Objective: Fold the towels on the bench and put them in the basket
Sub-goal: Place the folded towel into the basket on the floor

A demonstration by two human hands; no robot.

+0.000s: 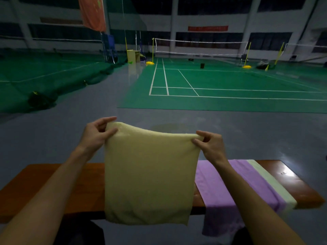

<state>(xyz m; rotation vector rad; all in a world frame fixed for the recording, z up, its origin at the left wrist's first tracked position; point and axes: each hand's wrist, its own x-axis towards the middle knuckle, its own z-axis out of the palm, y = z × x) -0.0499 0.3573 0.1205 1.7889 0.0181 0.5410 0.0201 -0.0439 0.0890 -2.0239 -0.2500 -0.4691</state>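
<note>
My left hand [96, 134] and right hand [209, 145] pinch the yellow towel [150, 174] above the counter [53, 183], half-folded (purple towel [230, 184] untouched, basket unseen).

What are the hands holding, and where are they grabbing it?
Both hands hold the yellow towel up by its top corners: the left hand pinches the top left corner, the right hand the top right.
</note>
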